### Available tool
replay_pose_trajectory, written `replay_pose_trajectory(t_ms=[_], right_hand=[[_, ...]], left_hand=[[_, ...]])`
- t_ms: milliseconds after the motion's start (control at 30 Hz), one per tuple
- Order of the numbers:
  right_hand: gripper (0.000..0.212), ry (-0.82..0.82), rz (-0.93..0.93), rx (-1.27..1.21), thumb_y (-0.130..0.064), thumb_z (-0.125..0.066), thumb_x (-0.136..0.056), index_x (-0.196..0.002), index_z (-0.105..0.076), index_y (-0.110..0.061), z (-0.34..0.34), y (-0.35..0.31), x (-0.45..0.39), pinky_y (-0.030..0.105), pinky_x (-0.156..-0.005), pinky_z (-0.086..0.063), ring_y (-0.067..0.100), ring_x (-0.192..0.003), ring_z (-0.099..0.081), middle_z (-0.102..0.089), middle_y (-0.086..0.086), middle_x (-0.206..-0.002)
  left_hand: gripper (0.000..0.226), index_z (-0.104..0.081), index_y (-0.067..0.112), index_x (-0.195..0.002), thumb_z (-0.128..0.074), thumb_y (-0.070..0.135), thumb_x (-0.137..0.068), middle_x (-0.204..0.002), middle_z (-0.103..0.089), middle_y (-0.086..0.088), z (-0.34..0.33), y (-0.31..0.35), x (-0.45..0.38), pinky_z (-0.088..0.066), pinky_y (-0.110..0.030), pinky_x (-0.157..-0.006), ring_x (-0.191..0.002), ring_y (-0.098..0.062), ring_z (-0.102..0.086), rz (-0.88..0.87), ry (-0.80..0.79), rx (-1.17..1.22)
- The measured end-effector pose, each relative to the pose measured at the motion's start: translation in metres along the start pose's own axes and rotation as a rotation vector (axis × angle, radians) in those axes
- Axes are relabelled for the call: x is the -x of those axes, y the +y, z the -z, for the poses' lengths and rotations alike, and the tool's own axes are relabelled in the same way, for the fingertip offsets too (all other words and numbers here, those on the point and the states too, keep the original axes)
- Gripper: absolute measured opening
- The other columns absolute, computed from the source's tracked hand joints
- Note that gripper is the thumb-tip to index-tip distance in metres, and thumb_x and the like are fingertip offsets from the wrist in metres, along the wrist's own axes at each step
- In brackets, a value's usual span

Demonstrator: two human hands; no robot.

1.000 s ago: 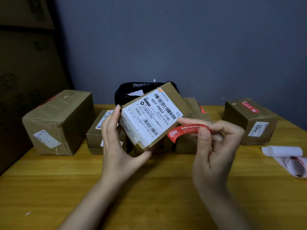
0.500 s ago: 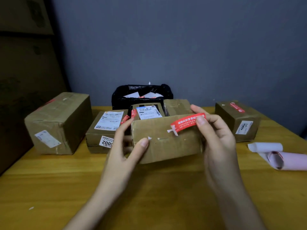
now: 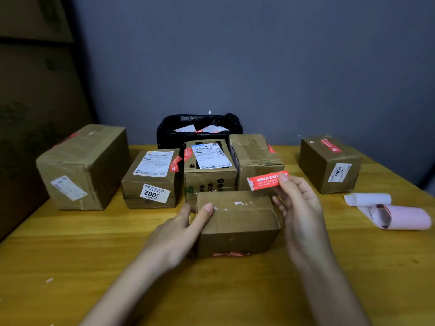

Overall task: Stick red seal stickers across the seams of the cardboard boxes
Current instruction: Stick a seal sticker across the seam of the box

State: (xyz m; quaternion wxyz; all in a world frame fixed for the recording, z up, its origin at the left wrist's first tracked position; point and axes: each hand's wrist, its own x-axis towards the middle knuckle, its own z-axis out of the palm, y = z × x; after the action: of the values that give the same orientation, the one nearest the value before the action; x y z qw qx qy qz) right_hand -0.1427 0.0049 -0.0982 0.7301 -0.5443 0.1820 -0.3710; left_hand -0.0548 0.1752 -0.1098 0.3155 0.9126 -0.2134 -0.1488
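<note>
The right hand (image 3: 303,215) pinches 1 end of a red sticker (image 3: 267,180) between thumb and finger, holding it just above the near box (image 3: 237,222) on the table (image 3: 94,255). The left hand (image 3: 181,231) grips the box's left side, thumb on top. The sticker looks thin, limp and tacky, so it is likely best held by its end. The box is matte brown cardboard, stiff-edged, scuffed, probably light. A pink backing roll (image 3: 397,216) lies well to the right.

Six boxes (image 3: 237,222) (all cardboard), two hands (image 3: 176,234).
</note>
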Motion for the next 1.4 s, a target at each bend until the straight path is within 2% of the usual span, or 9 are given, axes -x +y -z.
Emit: replay_pose_trajectory(t_ms=[400,500,567,700,800,967,1067,1233,1400], right_hand=[[0.009,0.016,0.037,0.037,-0.019,-0.059,-0.091,-0.094,-0.063,-0.012,-0.003,0.009,-0.004,0.008,-0.056,-0.047,-0.007,-0.066,-0.063,-0.069,-0.016,-0.070],[0.006,0.019,0.081,0.051,-0.017,-0.060,-0.090,-0.093,-0.063,-0.012,-0.004,0.008,-0.002,0.008,-0.055,-0.047,-0.007,-0.066,-0.063,-0.069,-0.016,-0.069],[0.003,0.009,0.107,0.056,-0.016,-0.062,-0.089,-0.090,-0.063,-0.013,-0.007,0.006,-0.001,0.010,-0.055,-0.048,-0.004,-0.067,-0.065,-0.070,-0.012,-0.071],[0.002,0.011,0.141,0.081,-0.020,-0.066,-0.086,-0.086,-0.065,-0.018,-0.015,0.006,0.001,0.016,-0.058,-0.052,0.002,-0.073,-0.066,-0.071,-0.009,-0.076],[0.003,0.013,0.166,0.086,-0.023,-0.068,-0.082,-0.082,-0.066,-0.021,-0.020,0.006,0.003,0.024,-0.065,-0.055,0.010,-0.079,-0.067,-0.071,-0.004,-0.081],[0.006,0.013,0.143,0.022,-0.019,-0.066,-0.086,-0.087,-0.065,-0.013,-0.020,0.002,0.005,0.017,-0.054,-0.052,0.001,-0.068,-0.066,-0.071,-0.008,-0.072],[0.007,0.014,0.141,0.050,-0.018,-0.064,-0.088,-0.087,-0.064,-0.011,-0.019,0.002,0.004,0.013,-0.051,-0.049,-0.004,-0.065,-0.065,-0.069,-0.011,-0.068],[0.011,0.009,0.290,0.351,-0.022,-0.068,-0.087,-0.076,-0.065,-0.021,-0.014,0.009,-0.007,0.023,-0.059,-0.051,0.001,-0.072,-0.062,-0.066,-0.010,-0.070],[0.021,-0.021,0.389,0.696,-0.043,-0.059,-0.087,-0.074,-0.055,-0.027,-0.014,0.017,-0.011,0.049,-0.078,-0.051,0.008,-0.077,-0.058,-0.060,-0.012,-0.072]], left_hand=[[0.075,-0.039,0.035,-0.135,-0.010,0.077,-0.079,-0.137,-0.052,-0.002,0.011,-0.006,-0.017,-0.041,-0.034,-0.093,-0.120,-0.026,-0.051,0.022,0.009,-0.184],[0.072,-0.048,0.035,-0.119,-0.016,0.081,-0.073,-0.118,-0.054,0.005,0.008,-0.010,-0.013,-0.048,-0.034,-0.082,-0.102,-0.019,-0.057,-0.135,0.295,-0.218],[0.054,-0.055,0.034,-0.100,-0.034,0.078,-0.078,-0.101,-0.052,0.009,0.006,-0.004,-0.010,-0.047,-0.027,-0.074,-0.089,-0.008,-0.055,-0.362,0.503,-0.003],[0.040,-0.064,0.027,-0.075,-0.056,0.066,-0.067,-0.085,-0.056,0.008,0.001,0.022,-0.007,-0.039,-0.014,-0.071,-0.077,-0.002,-0.053,-0.469,0.384,0.453],[0.045,-0.065,0.029,-0.073,-0.053,0.071,-0.064,-0.083,-0.059,0.008,-0.005,0.031,-0.016,-0.044,-0.033,-0.082,-0.076,-0.003,-0.055,-0.427,0.403,0.478],[0.016,-0.063,0.022,-0.070,-0.068,0.030,-0.084,-0.080,-0.062,0.002,-0.006,0.036,-0.020,-0.041,-0.024,-0.071,-0.072,-0.006,-0.055,-0.441,0.409,0.520],[0.015,-0.062,0.024,-0.072,-0.064,0.027,-0.087,-0.084,-0.061,0.003,-0.004,0.036,-0.019,-0.044,-0.027,-0.076,-0.078,-0.007,-0.055,-0.433,0.407,0.503],[0.024,-0.056,0.023,-0.075,-0.051,0.045,-0.083,-0.082,-0.056,0.007,-0.001,0.034,-0.017,-0.044,-0.044,-0.087,-0.081,-0.006,-0.052,-0.425,0.487,0.390],[0.020,-0.051,0.026,-0.076,-0.050,0.036,-0.092,-0.082,-0.050,0.011,-0.002,0.033,-0.017,-0.029,-0.034,-0.089,-0.085,-0.011,-0.050,-0.331,0.572,0.179]])
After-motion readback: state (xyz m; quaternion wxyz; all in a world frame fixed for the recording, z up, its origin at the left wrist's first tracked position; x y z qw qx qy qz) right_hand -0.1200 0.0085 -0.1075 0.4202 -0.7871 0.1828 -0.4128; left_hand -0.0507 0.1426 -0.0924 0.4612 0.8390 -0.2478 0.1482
